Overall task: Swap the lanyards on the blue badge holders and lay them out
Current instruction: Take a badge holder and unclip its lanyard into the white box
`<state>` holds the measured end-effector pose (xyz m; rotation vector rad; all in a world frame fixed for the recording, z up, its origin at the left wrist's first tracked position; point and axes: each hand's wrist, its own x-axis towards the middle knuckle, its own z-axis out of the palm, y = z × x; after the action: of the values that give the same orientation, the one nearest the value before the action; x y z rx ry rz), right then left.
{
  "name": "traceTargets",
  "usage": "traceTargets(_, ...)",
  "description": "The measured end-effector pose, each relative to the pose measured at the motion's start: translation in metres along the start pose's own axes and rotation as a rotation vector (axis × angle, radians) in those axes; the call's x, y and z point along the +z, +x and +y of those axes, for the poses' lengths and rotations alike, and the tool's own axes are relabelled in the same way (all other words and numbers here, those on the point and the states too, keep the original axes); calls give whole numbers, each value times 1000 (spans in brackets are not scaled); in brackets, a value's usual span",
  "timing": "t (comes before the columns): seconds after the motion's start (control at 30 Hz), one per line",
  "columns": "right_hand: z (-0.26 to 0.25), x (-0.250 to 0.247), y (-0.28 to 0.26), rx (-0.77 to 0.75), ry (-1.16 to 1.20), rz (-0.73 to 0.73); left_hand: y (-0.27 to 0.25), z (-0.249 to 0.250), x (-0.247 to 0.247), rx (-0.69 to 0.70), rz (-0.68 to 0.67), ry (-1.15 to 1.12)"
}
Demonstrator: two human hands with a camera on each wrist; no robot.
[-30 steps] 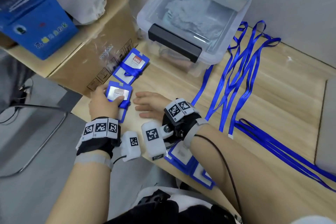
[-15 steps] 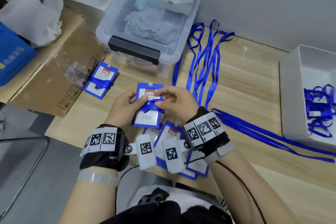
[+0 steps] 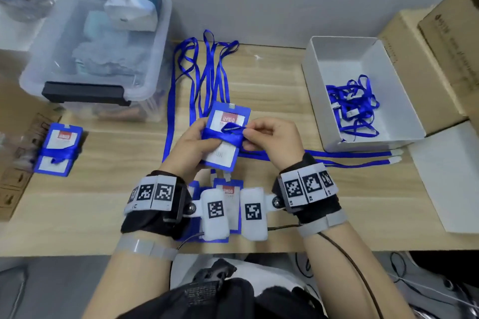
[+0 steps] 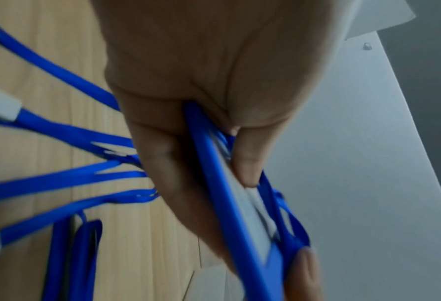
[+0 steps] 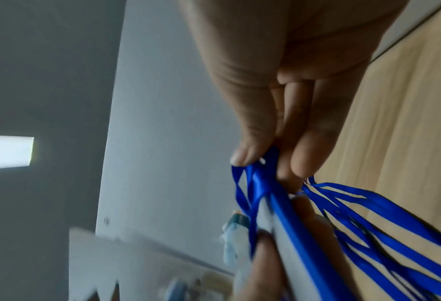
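Left hand [image 3: 191, 145] grips badge holder [image 3: 228, 137] above tabletop [image 3: 272, 111], steadying it; right hand [image 3: 272, 137] pinches wrapped lanyard [image 3: 230, 134] to unwind.

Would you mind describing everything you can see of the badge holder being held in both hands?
The held badge holder is a blue, plastic-looking frame with a clear window over a white card with a red logo patch. It is held upright above the wooden table, top edge away from the person. A blue lanyard is wound across its middle. The left hand grips its left edge; the right hand pinches a loop of the lanyard.
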<state>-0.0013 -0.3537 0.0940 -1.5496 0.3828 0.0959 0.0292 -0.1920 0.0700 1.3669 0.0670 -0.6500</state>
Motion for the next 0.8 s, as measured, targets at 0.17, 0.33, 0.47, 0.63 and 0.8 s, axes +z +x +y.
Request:
traceTargets(0.17,1,-38,-11,38,404,60,0,4,25,27,-115,79)
traceTargets(0.33,-6,-65,-19,-67,691,206,0,5,39,60,-125,421)
traceTargets(0.47,-17,-95,-25,-131,689,242,3,-2,34,102,133,459)
traceTargets(0.63,-5,-124,-28,17,105,251,-2,10,40,221,137,438)
traceTargets(0.8,2,-125,-29,82,-252,231,-4,16,54,283,88,464)
